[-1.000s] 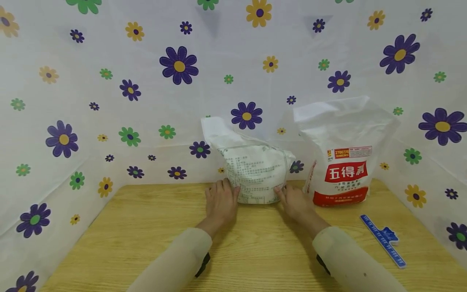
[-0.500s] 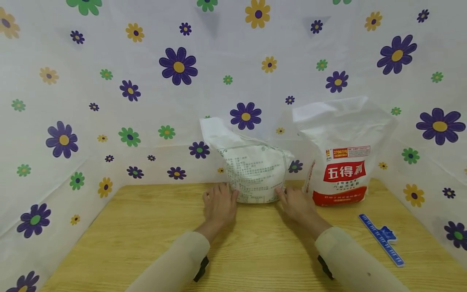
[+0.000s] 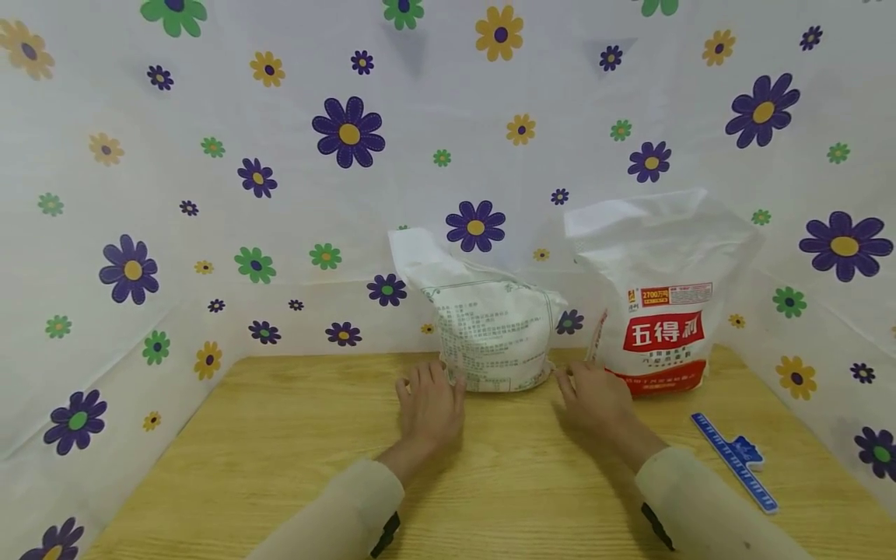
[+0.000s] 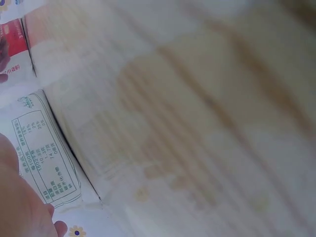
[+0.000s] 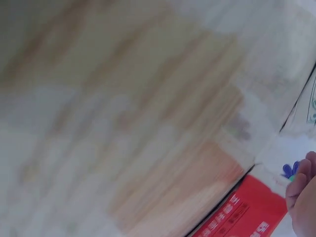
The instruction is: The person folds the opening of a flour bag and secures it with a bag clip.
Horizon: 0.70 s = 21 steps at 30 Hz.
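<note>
A white flour bag (image 3: 497, 327) with green print stands at the back of the table, its upper part folded over and slumping to the left. My left hand (image 3: 429, 404) is at its lower left corner, fingers loosely bent. At the lower right corner is my right hand (image 3: 598, 397), fingertips just beside the bag and relaxed. That hand overlaps the lower left of a second flour bag (image 3: 661, 334), white with red print, standing upright. In the left wrist view, the green-printed panel (image 4: 47, 153) shows past the left hand (image 4: 19, 202).
A blue bag clip (image 3: 735, 463) lies on the wooden table (image 3: 518, 482) at the right, in front of the red-printed bag. Behind and at both sides hangs a white cloth (image 3: 448, 101) with flower print.
My right hand has moved right, off the front of the green-printed bag toward the red-printed one. My left hand has drawn slightly down and toward me. Both bags stay in place.
</note>
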Motion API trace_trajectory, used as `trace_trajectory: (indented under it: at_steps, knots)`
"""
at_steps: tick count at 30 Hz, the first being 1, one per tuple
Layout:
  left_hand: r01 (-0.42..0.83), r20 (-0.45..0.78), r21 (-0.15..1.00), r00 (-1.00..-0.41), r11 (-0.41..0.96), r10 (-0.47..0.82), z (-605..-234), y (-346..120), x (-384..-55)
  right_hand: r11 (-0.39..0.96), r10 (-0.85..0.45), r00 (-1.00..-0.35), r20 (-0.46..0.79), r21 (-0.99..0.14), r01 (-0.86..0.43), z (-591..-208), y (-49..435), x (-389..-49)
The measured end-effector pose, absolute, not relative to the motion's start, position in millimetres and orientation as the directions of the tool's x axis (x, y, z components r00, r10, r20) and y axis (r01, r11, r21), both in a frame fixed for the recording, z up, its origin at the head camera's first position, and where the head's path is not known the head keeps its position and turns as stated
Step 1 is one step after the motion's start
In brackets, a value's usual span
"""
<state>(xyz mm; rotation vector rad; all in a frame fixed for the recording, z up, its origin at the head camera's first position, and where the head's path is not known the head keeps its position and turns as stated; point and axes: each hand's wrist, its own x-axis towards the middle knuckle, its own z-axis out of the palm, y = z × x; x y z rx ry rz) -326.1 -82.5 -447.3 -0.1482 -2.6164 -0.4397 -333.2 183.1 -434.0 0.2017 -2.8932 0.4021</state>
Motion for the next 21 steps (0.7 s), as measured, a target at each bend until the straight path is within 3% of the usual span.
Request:
trace_trajectory:
  at_steps: [4,9,15,18,21]
  knots:
    - [0.168,0.466,0.276,-0.884,0.946,0.022,-448,-83,-325,0.96,-0.145,-0.896,0.42,-0.16,-0.23,-437,194,-332]
    - [0.163,0.462,0.291,-0.887,0.943,0.01,-448,-84,-325,0.947,-0.238,-0.725,0.646,-0.011,-0.32,-438,206,-334]
    - [0.229,0.535,0.315,-0.844,0.921,0.027,-440,-83,-320,0.93,-0.292,-0.535,0.793,0.104,-0.353,-417,223,-341]
    - [0.253,0.566,0.301,-0.824,0.92,0.041,-434,-83,-321,0.937,-0.263,-0.503,0.824,0.093,-0.338,-401,229,-342]
    - [0.277,0.598,0.282,-0.8,0.919,0.058,-426,-82,-324,0.954,-0.193,-0.54,0.819,0.027,-0.299,-385,236,-344]
